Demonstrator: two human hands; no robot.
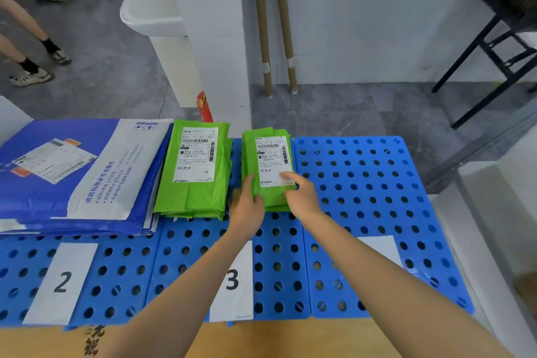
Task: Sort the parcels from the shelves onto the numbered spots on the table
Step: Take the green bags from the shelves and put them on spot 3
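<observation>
Head view. Green parcel [268, 165] is laid label-up on the blue worktop [363, 183], just beyond the "3" sheet [232, 279]. Its long axis runs straight away from the person, near end toward the hands. Left hand [247, 203] is wrapped round the near-left corner, thumb on top. Right hand [299, 192] is set on the near-right corner, fingers [287, 176] over the label. Both are narrow and holding the parcel, and neither is plainly nearer.

A green stack [194, 171] is seen just beside it on the left, apart by a narrow gap. Blue mailers [72, 177] lie further left, behind the "2" sheet [62, 282]. A leftward slide would likely be blocked by the stack.
</observation>
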